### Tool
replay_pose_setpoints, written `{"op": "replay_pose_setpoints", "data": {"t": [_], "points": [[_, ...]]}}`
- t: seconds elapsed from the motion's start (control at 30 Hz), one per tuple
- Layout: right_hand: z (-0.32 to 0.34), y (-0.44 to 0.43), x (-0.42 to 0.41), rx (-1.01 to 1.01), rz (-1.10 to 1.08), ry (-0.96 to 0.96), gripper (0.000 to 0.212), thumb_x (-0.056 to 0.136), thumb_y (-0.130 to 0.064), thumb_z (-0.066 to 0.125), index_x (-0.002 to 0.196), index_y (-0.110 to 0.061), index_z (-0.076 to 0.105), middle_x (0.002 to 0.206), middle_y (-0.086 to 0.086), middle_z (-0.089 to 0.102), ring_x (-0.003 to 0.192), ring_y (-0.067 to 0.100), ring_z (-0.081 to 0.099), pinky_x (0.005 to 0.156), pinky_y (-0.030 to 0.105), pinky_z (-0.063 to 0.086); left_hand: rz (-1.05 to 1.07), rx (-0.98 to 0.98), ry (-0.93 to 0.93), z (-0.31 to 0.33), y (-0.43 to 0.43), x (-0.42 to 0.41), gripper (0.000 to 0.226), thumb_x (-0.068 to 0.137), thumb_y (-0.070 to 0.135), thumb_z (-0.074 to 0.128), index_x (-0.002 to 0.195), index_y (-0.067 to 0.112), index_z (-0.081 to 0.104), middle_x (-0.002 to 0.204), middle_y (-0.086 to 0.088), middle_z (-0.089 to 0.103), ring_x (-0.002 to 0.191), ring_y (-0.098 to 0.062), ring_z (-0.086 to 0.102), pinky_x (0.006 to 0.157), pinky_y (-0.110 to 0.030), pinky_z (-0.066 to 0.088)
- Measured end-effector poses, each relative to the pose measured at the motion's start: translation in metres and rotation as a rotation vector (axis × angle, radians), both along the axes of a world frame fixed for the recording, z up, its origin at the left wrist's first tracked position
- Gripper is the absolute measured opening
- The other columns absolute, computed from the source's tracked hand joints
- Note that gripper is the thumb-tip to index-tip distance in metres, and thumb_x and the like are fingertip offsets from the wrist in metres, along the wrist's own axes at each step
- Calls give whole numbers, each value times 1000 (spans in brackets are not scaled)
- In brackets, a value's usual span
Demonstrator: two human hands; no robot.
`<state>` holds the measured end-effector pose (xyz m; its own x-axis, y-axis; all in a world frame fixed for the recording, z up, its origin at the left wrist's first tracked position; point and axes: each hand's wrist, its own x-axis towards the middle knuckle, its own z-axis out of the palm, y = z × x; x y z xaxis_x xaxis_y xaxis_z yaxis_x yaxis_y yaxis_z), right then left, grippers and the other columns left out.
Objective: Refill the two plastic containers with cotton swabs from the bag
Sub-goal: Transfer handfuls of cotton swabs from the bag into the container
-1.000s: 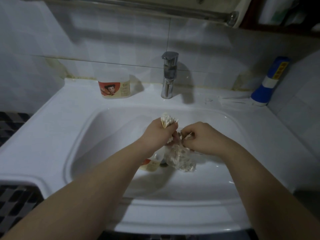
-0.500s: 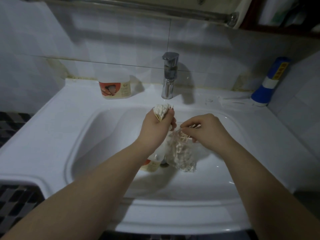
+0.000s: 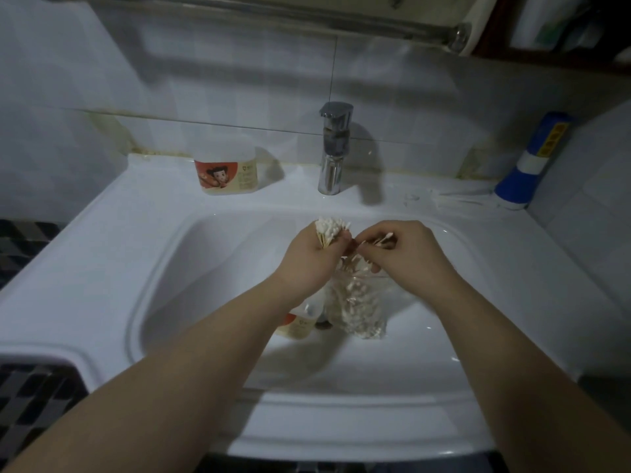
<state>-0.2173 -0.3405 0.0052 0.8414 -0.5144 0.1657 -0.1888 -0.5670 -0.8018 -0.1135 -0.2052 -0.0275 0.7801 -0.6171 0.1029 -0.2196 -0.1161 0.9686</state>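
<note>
Higher now: fanned white-tipped swab bundle [image 3: 330,231]

Both hands crowd the middle of the sink [image 3: 164,278]: the left hand [image 3: 307,257] grips a bunch of cotton swabs [image 3: 329,230], the right hand [image 3: 409,254] pinches a few more, touching it. Under them the bag [image 3: 358,302] and a container [image 3: 297,327] block the drain area. The basin's left and right slopes lie bare. Behind, the tap [image 3: 333,148] stands central, a second container [image 3: 226,169] to its left, a blue bottle [image 3: 532,162] far right.
</note>
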Motion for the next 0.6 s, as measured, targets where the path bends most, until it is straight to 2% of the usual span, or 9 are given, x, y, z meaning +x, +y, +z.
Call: {"op": "replay_pose_setpoints", "data": {"t": [0.1, 0.2, 0.27, 0.4, 0.5, 0.6], "points": [[2, 0, 0, 22, -31, -77, 20, 84, -12, 78, 81, -32, 78, 66, -11, 72, 53, 11, 69, 53, 11, 46, -27, 50, -37, -1, 0, 0, 19, 101, 30, 59, 89, 18, 69, 88, 1, 73, 81, -10, 67, 81, -35, 52], [5, -6, -2, 61, -56, -130, 21, 83, -11, 77, 80, -31, 78, 63, -7, 71, 53, 12, 67, 55, 13, 49, -58, 105, -29, -1, 0, -2, 21, 100, 32, 61, 83, 21, 66, 82, 6, 71, 76, -7, 64, 78, -34, 51], [5, -6, -2, 34, -40, -77, 20, 83, -11, 77, 80, -31, 78, 62, -7, 71, 52, 12, 68, 55, 15, 50, -52, 104, -26, -1, 1, -2, 19, 100, 30, 61, 86, 20, 68, 88, 4, 74, 85, -11, 68, 85, -38, 55], [4, -5, -2, 1, -17, -3, 20, 81, -10, 79, 79, -29, 79, 60, -3, 71, 52, 13, 68, 53, 22, 53, -26, 69, -19, 2, 1, -3, 18, 101, 27, 59, 100, 15, 73, 101, -2, 76, 100, -19, 71, 98, -48, 52], [6, -7, -3, -2, -8, -18, 20, 82, -10, 79, 79, -30, 79, 62, -4, 71, 52, 12, 69, 54, 22, 55, -34, 45, -33, 5, 2, -3, 18, 102, 29, 60, 102, 18, 74, 103, 1, 75, 102, -15, 70, 100, -46, 52], [6, -8, -3, 21, -20, -61, 19, 83, -10, 77, 81, -29, 78, 63, -6, 72, 56, 11, 71, 57, 16, 53, -109, 40, -68, 2, 3, -4, 18, 102, 29, 60, 102, 15, 71, 102, -4, 75, 99, -19, 70, 96, -45, 54]]}}
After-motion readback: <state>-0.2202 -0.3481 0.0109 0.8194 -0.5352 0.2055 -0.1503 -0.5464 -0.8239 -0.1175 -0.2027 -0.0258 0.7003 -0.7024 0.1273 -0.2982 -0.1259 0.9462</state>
